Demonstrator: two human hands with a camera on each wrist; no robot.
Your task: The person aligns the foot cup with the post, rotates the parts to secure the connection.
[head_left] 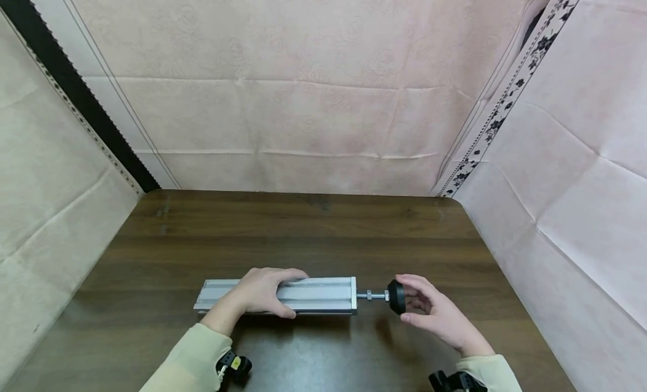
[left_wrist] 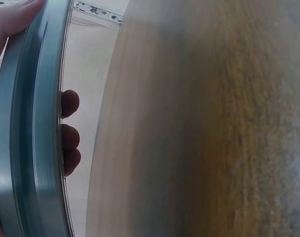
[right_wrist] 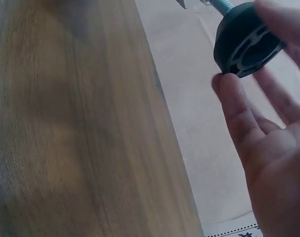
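Note:
A silver aluminium profile bar lies crosswise in front of me, close over the wooden table. My left hand grips it around the middle, thumb on the near side; in the left wrist view, fingertips show past the grooved bar's edge. From the bar's right end sticks a threaded rod with nuts, carrying a round black levelling foot. My right hand pinches this foot's rim between thumb and fingers. In the right wrist view the foot's hollow, ribbed underside faces the palm.
The brown wooden table has rounded far corners. Pale cloth hangs behind it and on both sides, with a floral border strip at right and a black strip at left. Black wrist devices sit at the sleeves.

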